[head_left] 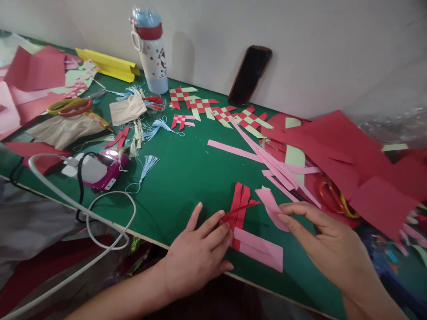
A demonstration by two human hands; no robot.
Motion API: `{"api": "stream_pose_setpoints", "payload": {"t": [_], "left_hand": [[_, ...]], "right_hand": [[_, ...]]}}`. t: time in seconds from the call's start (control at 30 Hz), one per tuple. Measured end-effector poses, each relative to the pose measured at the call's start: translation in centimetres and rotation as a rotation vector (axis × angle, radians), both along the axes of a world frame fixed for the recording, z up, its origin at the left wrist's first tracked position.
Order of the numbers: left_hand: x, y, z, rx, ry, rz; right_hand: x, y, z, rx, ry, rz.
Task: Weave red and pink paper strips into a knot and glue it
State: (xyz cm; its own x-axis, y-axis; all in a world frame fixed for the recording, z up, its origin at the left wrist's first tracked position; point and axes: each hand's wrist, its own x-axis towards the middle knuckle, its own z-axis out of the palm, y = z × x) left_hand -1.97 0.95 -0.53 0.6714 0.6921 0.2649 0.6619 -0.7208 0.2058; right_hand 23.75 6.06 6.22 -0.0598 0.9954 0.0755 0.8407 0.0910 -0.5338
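Observation:
My left hand rests at the table's front edge, its fingertips on red paper strips. The little finger sticks out to the side, and the thumb lies low by the edge. One narrow red strip crosses the upright red ones at a slant. Beneath them, a pink paper piece runs off to the right. Between thumb and forefinger, my right hand pinches a curled pink paper strip, raised just right of the red strips. The part under my left fingers is hidden.
Woven paper fish line the wall, beside a bottle and a leaning phone. Pink strips, red sheets and scissors lie right. Left are more scissors, tassels and a cabled pink power strip.

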Motion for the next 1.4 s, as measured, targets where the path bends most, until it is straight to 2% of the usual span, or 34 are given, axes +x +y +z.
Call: {"api": "stream_pose_setpoints", "payload": {"t": [0.17, 0.43, 0.67, 0.9, 1.1, 1.3, 1.4], "left_hand": [[0.0, -0.1, -0.1, 0.008, -0.001, 0.001], [0.1, 0.0, 0.0, 0.005, -0.016, 0.001], [0.0, 0.0, -0.1, -0.002, -0.007, -0.008], [0.0, 0.0, -0.1, 0.001, -0.015, -0.006], [0.0, 0.0, 0.0, 0.017, -0.024, -0.005], [0.0, 0.1, 0.1, 0.022, -0.027, -0.010], [0.0, 0.1, 0.1, 0.018, -0.019, -0.008]], "right_hand": [[-0.5, -0.1, 0.6, 0.076, -0.011, 0.028], [-0.8, 0.4, -0.2, -0.017, -0.006, 0.066], [-1.6, 1.1, -0.1, 0.011, -0.026, 0.145], [-1.9, 1.5, -0.3, -0.019, -0.005, 0.166], [-1.6, 1.5, -0.4, -0.015, -0.014, 0.125], [-0.1, 2.2, -0.4, 0.029, -0.053, -0.108], [0.2, 2.6, -0.4, 0.033, -0.062, -0.132]]}}
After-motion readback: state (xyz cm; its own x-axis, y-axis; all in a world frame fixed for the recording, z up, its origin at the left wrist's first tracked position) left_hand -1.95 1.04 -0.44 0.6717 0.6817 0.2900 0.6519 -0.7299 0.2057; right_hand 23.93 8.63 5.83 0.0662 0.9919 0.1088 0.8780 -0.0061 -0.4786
